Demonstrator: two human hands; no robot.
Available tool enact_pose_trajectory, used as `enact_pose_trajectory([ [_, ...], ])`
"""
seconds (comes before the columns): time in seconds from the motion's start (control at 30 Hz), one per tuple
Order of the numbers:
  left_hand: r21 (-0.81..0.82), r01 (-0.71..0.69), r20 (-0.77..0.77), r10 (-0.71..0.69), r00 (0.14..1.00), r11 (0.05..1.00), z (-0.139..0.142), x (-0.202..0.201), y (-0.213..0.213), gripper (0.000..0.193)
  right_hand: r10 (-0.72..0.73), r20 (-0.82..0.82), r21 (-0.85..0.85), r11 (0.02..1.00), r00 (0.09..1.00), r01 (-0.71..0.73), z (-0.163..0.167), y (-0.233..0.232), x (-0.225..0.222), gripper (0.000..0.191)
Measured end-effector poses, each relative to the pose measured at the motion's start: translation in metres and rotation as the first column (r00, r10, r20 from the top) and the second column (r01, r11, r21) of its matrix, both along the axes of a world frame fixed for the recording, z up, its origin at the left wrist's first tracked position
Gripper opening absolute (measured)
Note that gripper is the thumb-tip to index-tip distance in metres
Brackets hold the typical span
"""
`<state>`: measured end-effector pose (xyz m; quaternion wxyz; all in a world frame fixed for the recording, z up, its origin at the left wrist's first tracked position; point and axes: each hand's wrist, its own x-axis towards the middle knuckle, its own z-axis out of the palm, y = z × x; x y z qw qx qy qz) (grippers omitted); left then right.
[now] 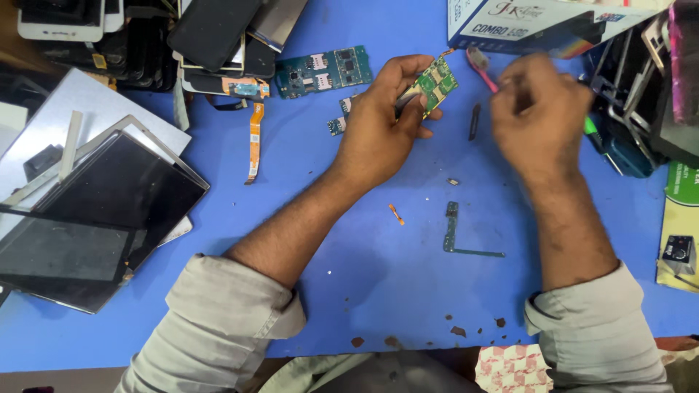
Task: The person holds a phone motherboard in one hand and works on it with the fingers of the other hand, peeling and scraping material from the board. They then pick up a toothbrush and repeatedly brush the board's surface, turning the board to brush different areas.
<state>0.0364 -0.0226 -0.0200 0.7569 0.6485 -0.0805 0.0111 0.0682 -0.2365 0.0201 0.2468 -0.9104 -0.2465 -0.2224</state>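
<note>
Sleeves: grey rolled cuffs [226,306] lie nearest the camera, one at each forearm, over the near edge of the blue bench [364,276].
Left hand: the left hand [378,124] is curled, thumb and fingers pinching a small green circuit board [431,84] by its near-left edge, held tilted above the bench.
Right hand: the right hand [535,109] is blurred and loosely clenched; it grips a pink-handled brush [479,64] whose head sticks out to the far left, just beside the green circuit board. Whether the brush touches the board cannot be told.
Under the hands: a thin green flex strip [455,236] and a tiny orange scrap [395,213] lie on the bench between the forearms; a dark slim piece [474,121] lies between the two hands.
Far left of the hands: a larger teal circuit board [324,71] rests flat, an orange ribbon cable [253,145] to its near left.
Left side: dark screen panels [87,211] are stacked at the bench edge, with a heap of phone parts [145,36] at the far left.
Far right: a white and blue cardboard box [524,22] stands beyond the right hand, and black tools [633,109] crowd the right edge.
</note>
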Motion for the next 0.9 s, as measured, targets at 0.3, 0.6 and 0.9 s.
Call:
enact_pose_trajectory([
  [0.3, -0.057, 0.012, -0.067, -0.015, 0.998, 0.998, 0.003, 0.004, 0.000, 0.038, -0.086, -0.100, -0.213, 0.975, 0.991, 0.063, -0.003, -0.010, 0.005, 0.016],
  [0.6, -0.161, 0.041, -0.043, -0.049, 0.998, 0.986, -0.004, 0.007, 0.000, 0.035, 0.050, -0.011, -0.041, 0.998, 0.999, -0.050, 0.012, 0.006, -0.011, 0.016],
  [0.9, -0.217, 0.044, -0.049, -0.056, 0.997, 0.975, -0.006, 0.010, 0.001, 0.037, 0.166, 0.005, -0.044, 0.985, 0.986, -0.165, 0.022, 0.031, -0.019, 0.021],
])
